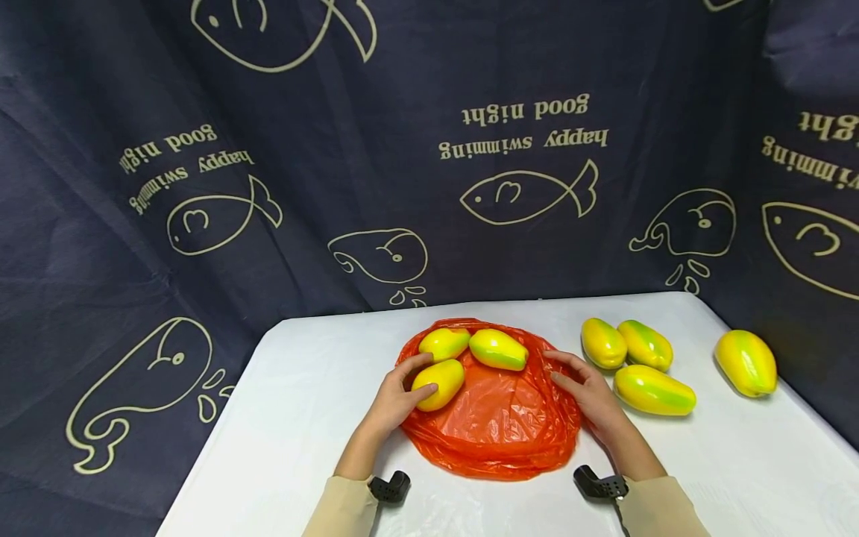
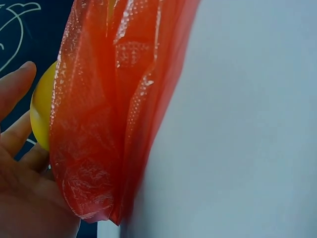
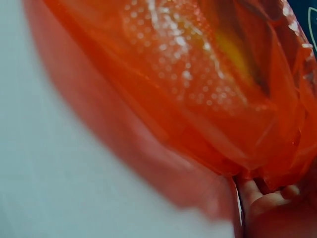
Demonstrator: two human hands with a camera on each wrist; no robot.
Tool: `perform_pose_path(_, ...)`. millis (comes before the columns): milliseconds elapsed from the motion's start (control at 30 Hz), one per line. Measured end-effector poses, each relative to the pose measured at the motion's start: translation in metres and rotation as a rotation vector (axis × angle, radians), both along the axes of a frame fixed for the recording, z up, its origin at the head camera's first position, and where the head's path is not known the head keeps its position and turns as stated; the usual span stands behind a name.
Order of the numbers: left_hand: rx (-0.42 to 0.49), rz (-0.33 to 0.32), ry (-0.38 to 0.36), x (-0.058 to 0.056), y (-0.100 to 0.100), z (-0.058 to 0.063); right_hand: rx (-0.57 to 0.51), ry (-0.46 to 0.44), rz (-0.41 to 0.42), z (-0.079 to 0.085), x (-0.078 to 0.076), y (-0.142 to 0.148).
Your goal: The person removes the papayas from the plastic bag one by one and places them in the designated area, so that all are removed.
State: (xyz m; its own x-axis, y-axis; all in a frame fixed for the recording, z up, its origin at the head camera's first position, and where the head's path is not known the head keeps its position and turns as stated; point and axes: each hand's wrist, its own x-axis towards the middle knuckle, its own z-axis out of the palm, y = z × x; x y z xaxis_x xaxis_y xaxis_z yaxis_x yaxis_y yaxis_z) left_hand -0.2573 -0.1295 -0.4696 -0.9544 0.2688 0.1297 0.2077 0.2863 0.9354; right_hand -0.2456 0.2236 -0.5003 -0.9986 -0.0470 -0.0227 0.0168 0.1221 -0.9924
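Note:
A red plastic bag [image 1: 496, 447] lies spread on the white table with its mouth open upward. Inside it, two yellow-green papayas [image 1: 499, 349] rest at the back. A third, mostly yellow papaya [image 1: 439, 385] is at the bag's left side, gripped between the thumb and fingers of my left hand [image 1: 396, 399]. In the left wrist view, part of this papaya [image 2: 42, 106] shows behind the bag's wall. My right hand [image 1: 590, 395] holds the bag's right rim between thumb and fingers. The right wrist view shows some of those fingers [image 3: 257, 196] under the bag's edge, partly hidden.
To the right of the bag, three papayas [image 1: 654, 389] lie grouped on the table [image 1: 288, 418]. Another papaya [image 1: 746, 363] sits farther right, near the table's edge. A dark cloth [image 1: 403, 149] with fish and whale drawings hangs behind and beside the table.

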Motion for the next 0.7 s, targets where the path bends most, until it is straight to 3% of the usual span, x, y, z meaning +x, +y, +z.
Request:
perform_pose_path(367, -0.121, -0.031, -0.066, 0.0009, -0.0009, -0.0020, 0.010, 0.014, 0.005, -0.0015, -0.0001, 0.0001)
perform_pose_path(700, -0.160, -0.052, -0.083, 0.0000, -0.0007, -0.0037, 0.012, 0.018, 0.009, -0.0011, -0.0003, 0.0006)
